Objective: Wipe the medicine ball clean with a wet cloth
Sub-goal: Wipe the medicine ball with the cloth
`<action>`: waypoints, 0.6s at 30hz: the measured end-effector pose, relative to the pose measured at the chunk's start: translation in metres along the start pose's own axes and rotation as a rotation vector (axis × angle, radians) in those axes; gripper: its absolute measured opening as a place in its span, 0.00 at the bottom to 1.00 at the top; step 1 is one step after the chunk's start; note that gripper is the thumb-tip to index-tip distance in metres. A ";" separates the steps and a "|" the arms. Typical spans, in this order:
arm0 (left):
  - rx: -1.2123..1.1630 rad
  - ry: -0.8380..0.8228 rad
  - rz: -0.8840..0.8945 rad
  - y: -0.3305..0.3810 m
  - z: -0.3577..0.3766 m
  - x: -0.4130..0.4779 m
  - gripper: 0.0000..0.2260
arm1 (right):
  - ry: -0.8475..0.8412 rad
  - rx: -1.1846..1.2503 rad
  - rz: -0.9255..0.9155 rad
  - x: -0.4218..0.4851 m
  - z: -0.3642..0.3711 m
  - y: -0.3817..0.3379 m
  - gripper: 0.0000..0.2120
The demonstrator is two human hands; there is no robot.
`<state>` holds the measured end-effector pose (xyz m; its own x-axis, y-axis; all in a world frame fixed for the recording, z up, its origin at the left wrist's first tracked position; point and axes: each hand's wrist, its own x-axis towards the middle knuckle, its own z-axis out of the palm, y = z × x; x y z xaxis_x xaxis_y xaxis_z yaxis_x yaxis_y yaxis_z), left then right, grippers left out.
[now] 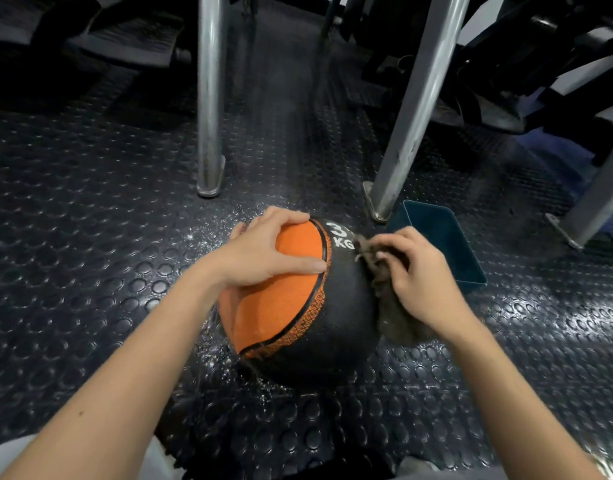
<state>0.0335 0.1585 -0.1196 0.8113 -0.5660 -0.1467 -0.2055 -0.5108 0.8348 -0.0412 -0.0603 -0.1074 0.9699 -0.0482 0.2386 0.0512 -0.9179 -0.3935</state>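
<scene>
An orange and black medicine ball (319, 317) marked "3 KG" sits on the studded rubber floor in the middle of the head view. My left hand (263, 251) lies over its orange top, fingers spread and curved round the ball. My right hand (416, 271) grips a brown-grey cloth (398, 320) bunched against the ball's black right side. Part of the cloth hangs below my palm, and its top edge reaches the "KG" lettering.
A dark teal rectangular tub (447, 244) stands just right of the ball, behind my right hand. Two metal frame legs (210, 133) (402, 140) rise beyond the ball. Water droplets speckle the floor (90, 237) around the ball. Dark gym equipment fills the far right.
</scene>
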 end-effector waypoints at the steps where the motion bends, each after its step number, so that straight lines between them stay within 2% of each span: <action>1: -0.020 -0.023 -0.013 -0.003 -0.003 0.000 0.39 | -0.057 -0.055 0.071 -0.002 0.004 0.012 0.10; 3: -0.046 -0.066 -0.042 -0.006 -0.009 -0.001 0.37 | -0.136 -0.084 0.182 -0.006 0.005 0.025 0.10; 4: -0.021 -0.075 -0.051 -0.007 -0.013 -0.002 0.38 | -0.110 -0.029 0.202 -0.006 0.005 0.025 0.10; 6: 0.125 -0.051 -0.041 -0.001 -0.025 -0.006 0.39 | 0.053 0.079 0.149 0.001 0.004 0.013 0.09; 8: 0.282 0.019 -0.043 0.007 -0.033 -0.010 0.32 | 0.128 0.112 0.062 0.006 0.006 -0.006 0.10; 11: 0.282 0.097 -0.148 0.014 -0.020 -0.008 0.24 | 0.084 0.107 0.023 -0.001 0.021 -0.024 0.10; 14: 0.242 0.206 -0.264 0.013 0.007 -0.001 0.24 | 0.087 0.159 0.002 -0.009 0.024 -0.032 0.09; 16: 0.238 0.300 -0.244 0.009 0.010 0.004 0.24 | 0.090 0.179 -0.058 -0.014 0.022 -0.036 0.09; 18: 0.199 0.366 -0.139 0.000 0.004 0.009 0.20 | 0.073 0.192 -0.136 -0.018 0.020 -0.041 0.08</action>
<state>0.0386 0.1511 -0.1231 0.9718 -0.2349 -0.0226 -0.1532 -0.7009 0.6966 -0.0562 -0.0143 -0.1137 0.9316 0.0358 0.3617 0.2312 -0.8263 -0.5137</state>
